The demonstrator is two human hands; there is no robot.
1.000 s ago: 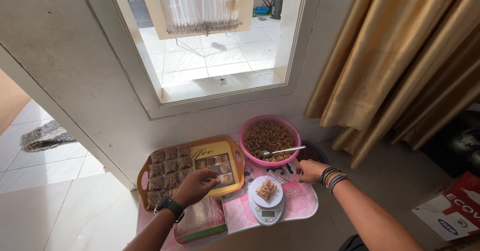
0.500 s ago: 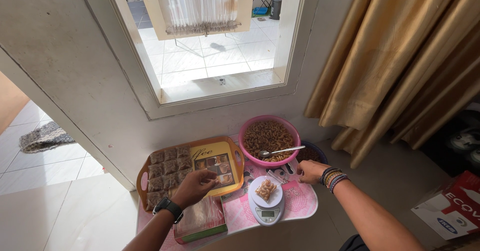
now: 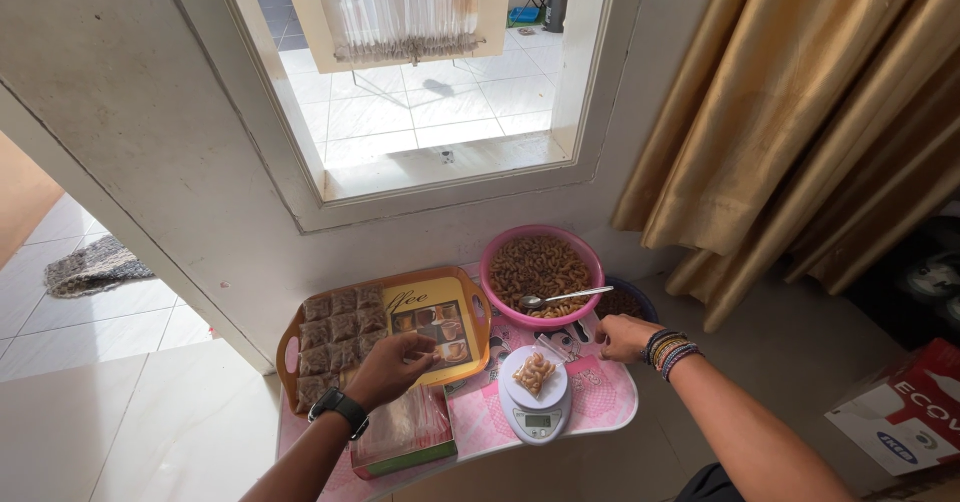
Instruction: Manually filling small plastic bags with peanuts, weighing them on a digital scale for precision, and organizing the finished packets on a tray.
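Orange tray (image 3: 470,292) lies at lower centre; the left hand (image 3: 392,367) rests on it, fingers clenched on a small packet (image 3: 432,360). The right hand (image 3: 627,337), fingers curled, hovers beside the pink bowl (image 3: 541,274); whether it grasps anything I cannot tell.

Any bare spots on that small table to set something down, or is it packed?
Mostly packed. The free patches: the right half of the orange tray, beside the packet rows; a strip of pink table right of the scale, below the right hand; and the front edge between scale and plastic bag box. It is crowded between the pink bowl, scale and left hand.
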